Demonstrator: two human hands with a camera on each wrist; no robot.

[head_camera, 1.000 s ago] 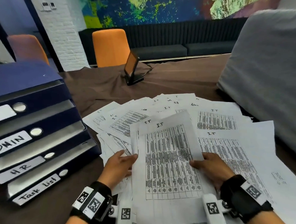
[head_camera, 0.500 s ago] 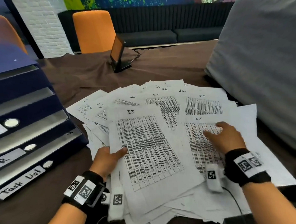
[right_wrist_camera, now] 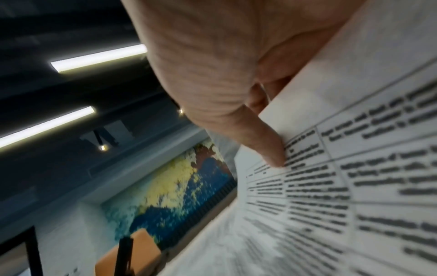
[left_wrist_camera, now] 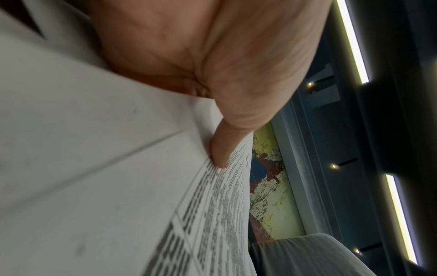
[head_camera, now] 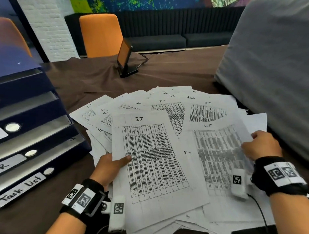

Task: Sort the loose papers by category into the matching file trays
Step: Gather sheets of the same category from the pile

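Brown cloth covers the surface (head_camera: 89,80), which fills most of the head view. At about 3 o'clock a large grey cushion-like mass (head_camera: 271,69) presses against the edge of the paper spread. At 9 o'clock stands a dark blue stack of file trays (head_camera: 33,124), its tiers stepped one above another; the lowest label reads "Task list" (head_camera: 19,189), the one above it shows "R" at the frame edge, and the higher labels are cut off. Across the centre lies a fanned heap of loose papers (head_camera: 167,102), white sheets with printed tables, hand-marked "I.T", "H.R" and "Admin" near their tops, overlapping and reaching from 12 o'clock down to 6 o'clock. Two orange chairs stand behind the surface, one at 12 o'clock (head_camera: 101,34), one at 10 o'clock behind the trays. A small dark tilted screen on a stand (head_camera: 125,60) sits at 12 o'clock, well apart from the heap. Uppermost in the middle is a sheet headed "I.T" (head_camera: 151,160), held at its left edge by the left hand (head_camera: 108,169): the thumb lies on top of the print and the fingers go under, so this grip pinches the sheet; the left wrist view shows the thumb (left_wrist_camera: 222,147) pressed on the page. At 4 o'clock the right hand (head_camera: 261,144) holds a second sheet headed "I.T" (head_camera: 220,154) at its right edge, its grip narrow, with the thumb (right_wrist_camera: 267,147) on the printed face and fingers behind. Both wrists wear black bands with square coded markers.
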